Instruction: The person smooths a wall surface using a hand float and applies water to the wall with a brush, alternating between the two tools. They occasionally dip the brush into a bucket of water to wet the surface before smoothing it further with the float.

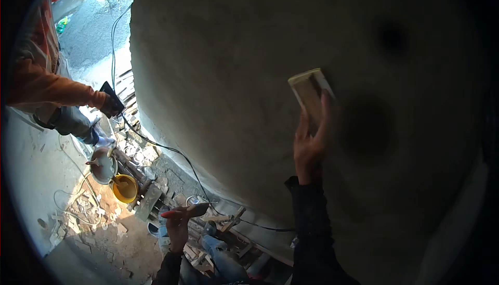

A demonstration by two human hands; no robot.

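Note:
My right hand (310, 150) is raised to the grey plastered wall (223, 87), fingers wrapped round a plastering float (306, 90). The float is a pale yellowish block, tilted, and appears to lie against the wall. Lower down, at the left of my body, my left hand (178, 230) grips a small trowel (197, 210). A reddish end, likely its handle, sticks out on the left side of that hand, and a dark blade points right. The trowel is held apart from the wall.
A co-worker in an orange sleeve (67, 90) stands at left, holding a dark flat tool (112, 98). Below are a grey basin (104, 165), a yellow bucket (125, 189), a black cable (182, 155) hanging along the wall, and rubble and wood pieces (234, 220) underfoot.

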